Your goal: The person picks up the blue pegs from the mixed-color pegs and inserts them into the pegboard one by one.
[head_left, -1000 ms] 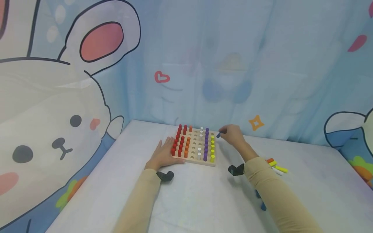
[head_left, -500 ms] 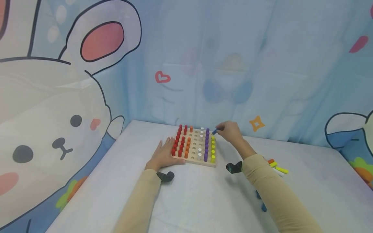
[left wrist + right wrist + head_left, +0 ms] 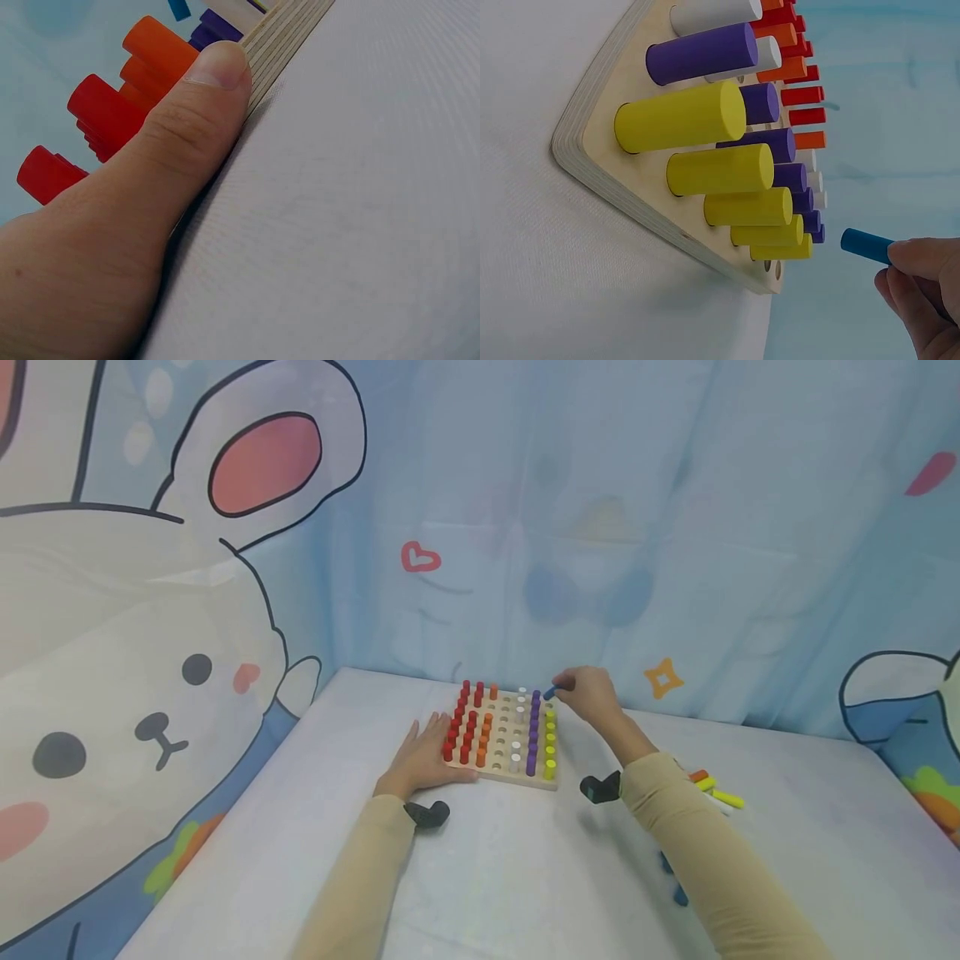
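A wooden pegboard (image 3: 517, 779) lies on the white table with rows of upright pegs in red, orange, white, purple and yellow. My left hand (image 3: 422, 762) rests against its left side, fingers spread and fairly straight. In the left wrist view the thumb (image 3: 187, 124) lies along the board's front edge. Between thumb and fingertips my right hand (image 3: 592, 693) pinches a blue peg (image 3: 866, 244), tilted, over the back right corner of the board. Bare holes (image 3: 772, 268) show there behind the yellow pegs (image 3: 682, 120). More bare holes run between the orange and white rows.
Loose pegs, among them a yellow peg (image 3: 727, 798) and an orange peg (image 3: 698, 775), lie right of the board beside my right sleeve. Nearer, two blue pegs (image 3: 680, 895) are partly hidden by that sleeve. A printed curtain (image 3: 487, 527) hangs behind the table.
My right hand has moved left and slightly up with the blue peg, from beside the board to over its back right corner. The left hand stays at the board's left side.
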A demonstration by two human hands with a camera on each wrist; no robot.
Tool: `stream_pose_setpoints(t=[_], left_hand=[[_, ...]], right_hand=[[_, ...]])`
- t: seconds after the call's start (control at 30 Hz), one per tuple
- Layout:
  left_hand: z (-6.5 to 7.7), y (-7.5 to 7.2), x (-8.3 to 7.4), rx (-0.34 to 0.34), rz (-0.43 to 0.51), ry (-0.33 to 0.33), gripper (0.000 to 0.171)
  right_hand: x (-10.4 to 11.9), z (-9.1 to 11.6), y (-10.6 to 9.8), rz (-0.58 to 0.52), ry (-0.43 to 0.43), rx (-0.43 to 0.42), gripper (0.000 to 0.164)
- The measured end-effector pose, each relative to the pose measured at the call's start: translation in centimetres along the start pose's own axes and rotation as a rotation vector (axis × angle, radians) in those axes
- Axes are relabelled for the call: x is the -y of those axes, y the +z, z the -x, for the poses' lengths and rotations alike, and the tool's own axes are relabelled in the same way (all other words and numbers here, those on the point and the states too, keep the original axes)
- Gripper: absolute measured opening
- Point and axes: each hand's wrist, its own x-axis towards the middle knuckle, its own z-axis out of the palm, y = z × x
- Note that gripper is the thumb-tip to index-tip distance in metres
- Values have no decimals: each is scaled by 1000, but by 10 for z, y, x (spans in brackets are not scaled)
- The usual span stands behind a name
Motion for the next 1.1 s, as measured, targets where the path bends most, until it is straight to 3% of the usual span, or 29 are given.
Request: stream_pose_setpoints(t=[0.67,1.1], left_hand=[[-4,-3,0,4,-3,0,119],[2,-1,-1,6,19,-9,120]], right_hand=[[11,-13,-1,4,-36,-25,25],[23,-18,11,-17,-42,6,25]])
